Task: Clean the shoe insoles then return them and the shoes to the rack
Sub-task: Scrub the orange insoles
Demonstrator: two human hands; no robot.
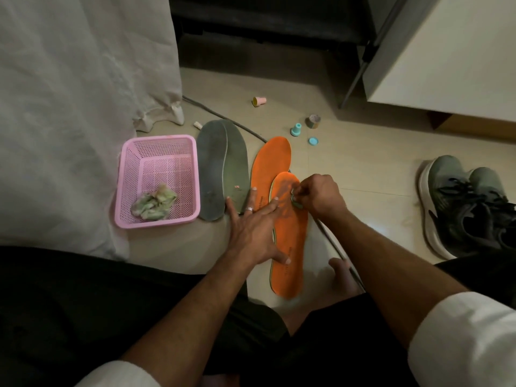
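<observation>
Two orange insoles lie on the floor, the near one overlapping the far one. My left hand presses flat with spread fingers on both orange insoles. My right hand grips a small crumpled greenish wipe against the toe end of the near insole. Two grey insoles lie overlapped to the left. A pair of grey-green sneakers stands at the right.
A pink plastic basket at the left holds used crumpled wipes. A grey cable runs under the insoles. Small caps and a tape roll lie beyond. White cloth hangs at left, a white cabinet at right. My bare foot rests nearby.
</observation>
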